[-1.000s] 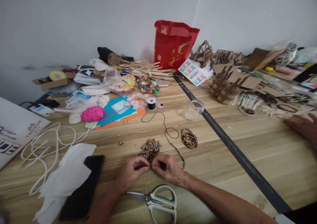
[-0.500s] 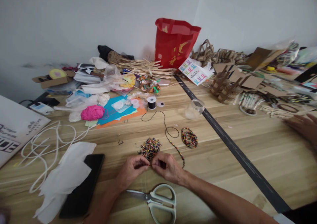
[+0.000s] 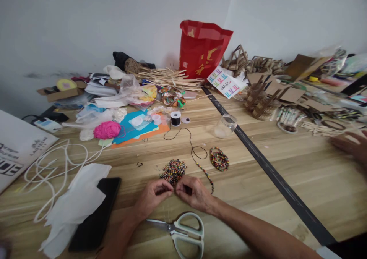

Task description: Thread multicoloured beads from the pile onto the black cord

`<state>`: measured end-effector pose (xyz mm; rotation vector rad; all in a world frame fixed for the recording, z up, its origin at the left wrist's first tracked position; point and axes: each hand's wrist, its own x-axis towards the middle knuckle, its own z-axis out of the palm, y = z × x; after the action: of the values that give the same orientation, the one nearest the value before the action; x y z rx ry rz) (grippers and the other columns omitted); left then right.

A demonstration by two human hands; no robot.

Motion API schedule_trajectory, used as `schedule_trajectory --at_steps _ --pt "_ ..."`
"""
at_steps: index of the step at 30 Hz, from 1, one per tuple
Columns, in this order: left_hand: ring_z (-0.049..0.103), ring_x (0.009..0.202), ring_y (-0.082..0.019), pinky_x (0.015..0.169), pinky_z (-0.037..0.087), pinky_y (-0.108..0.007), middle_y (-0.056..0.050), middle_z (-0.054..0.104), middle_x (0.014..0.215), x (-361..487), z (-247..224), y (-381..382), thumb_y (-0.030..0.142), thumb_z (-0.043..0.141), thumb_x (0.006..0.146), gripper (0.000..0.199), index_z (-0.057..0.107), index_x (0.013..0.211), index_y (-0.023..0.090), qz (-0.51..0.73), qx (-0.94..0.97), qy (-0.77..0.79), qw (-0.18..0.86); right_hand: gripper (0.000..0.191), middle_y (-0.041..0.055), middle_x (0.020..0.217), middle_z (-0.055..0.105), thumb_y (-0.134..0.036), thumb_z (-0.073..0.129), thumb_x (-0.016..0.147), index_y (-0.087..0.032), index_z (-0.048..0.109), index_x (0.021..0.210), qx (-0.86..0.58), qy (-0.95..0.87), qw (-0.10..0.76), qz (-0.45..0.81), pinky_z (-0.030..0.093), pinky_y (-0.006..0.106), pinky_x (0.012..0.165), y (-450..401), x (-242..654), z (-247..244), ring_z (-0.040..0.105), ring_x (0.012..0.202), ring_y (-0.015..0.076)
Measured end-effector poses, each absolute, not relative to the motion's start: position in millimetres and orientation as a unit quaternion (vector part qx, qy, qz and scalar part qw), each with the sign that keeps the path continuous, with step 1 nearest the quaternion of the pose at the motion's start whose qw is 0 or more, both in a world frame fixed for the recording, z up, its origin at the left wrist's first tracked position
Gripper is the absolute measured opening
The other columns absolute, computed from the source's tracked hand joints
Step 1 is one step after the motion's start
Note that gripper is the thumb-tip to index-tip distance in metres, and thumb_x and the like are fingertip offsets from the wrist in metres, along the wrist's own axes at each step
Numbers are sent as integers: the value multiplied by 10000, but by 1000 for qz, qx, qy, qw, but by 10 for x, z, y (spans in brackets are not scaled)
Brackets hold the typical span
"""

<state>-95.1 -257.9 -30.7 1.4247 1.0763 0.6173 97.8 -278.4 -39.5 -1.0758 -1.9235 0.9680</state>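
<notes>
My left hand [image 3: 156, 194] pinches a tiny reddish bead at its fingertips, just in front of the bead pile [image 3: 173, 171]. Facing it, almost touching, my right hand [image 3: 193, 192] has thumb and finger pressed together; what they grip is too small to make out. A black cord with a strung row of beads [image 3: 205, 172] runs behind my right hand toward the black thread spool [image 3: 175, 118]. Coiled beaded strands [image 3: 219, 159] lie to the right. Below my hands rest scissors [image 3: 186, 228] with pale handles, blades pointing left.
A glass jar [image 3: 225, 126] stands beyond the coiled strands. White paper [image 3: 76, 205] covers part of a black phone-like slab [image 3: 96, 217] at left, near a white cable [image 3: 47, 175]. Another person's hand [image 3: 351, 146] is at the far right.
The other person's hand at the far right has shifted slightly. My hands hold nearly the same pose and place.
</notes>
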Motion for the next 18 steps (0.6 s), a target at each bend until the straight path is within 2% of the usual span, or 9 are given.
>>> schedule_trajectory --at_steps 18 --pt "636 705 -176 694 492 -272 -27 685 703 -938 -311 -2583 196 645 669 73 657 720 145 266 609 458 590 96 5 662 554 -154 540 816 -158 616 757 -410 -753 367 362 371 207 565 -2775 975 -439 506 612 116"
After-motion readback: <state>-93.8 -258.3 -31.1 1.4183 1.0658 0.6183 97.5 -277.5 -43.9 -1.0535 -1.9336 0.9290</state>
